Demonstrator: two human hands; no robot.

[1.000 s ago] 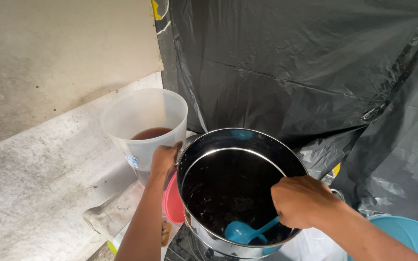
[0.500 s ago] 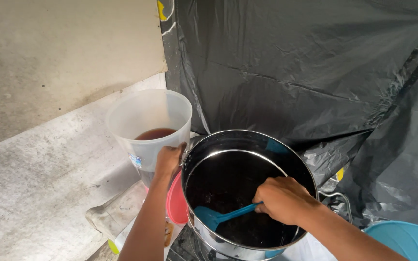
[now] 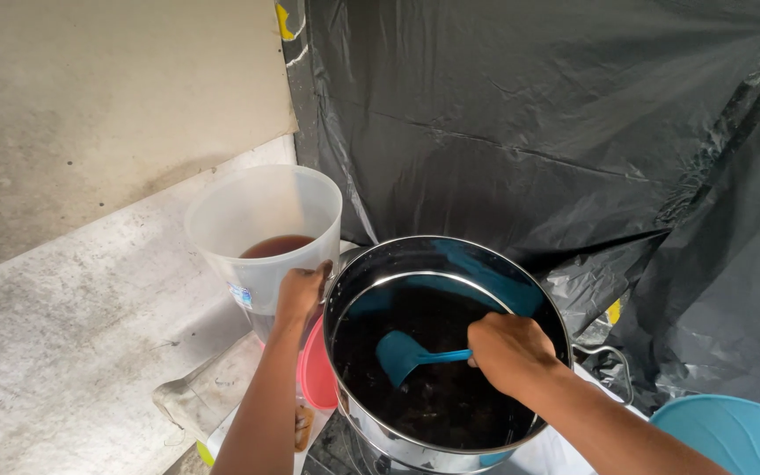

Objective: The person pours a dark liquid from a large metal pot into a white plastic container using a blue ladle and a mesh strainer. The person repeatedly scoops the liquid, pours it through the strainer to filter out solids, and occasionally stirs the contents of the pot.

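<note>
**Two hands at a steel pot and a plastic jug**

A person looks down at a large steel pot filled with dark liquid. The right hand is closed around the handle of a blue ladle, whose bowl is lifted just above the liquid, near the middle of the pot. The right forearm comes in from the lower right, crossing the pot's rim.

The left hand is wrapped around the side of a clear plastic jug, gripping it where it meets the pot's left rim. The jug stands upright, touching or almost touching the pot, and holds a shallow layer of reddish-brown liquid.

Just below the left hand, a pink lid-like object sits wedged against the pot's left side. The jug rests on a worn grey surface that stretches to the left.

Black plastic sheeting hangs behind the pot and fills the upper right. A light blue basin shows partly at the bottom right corner.
</note>
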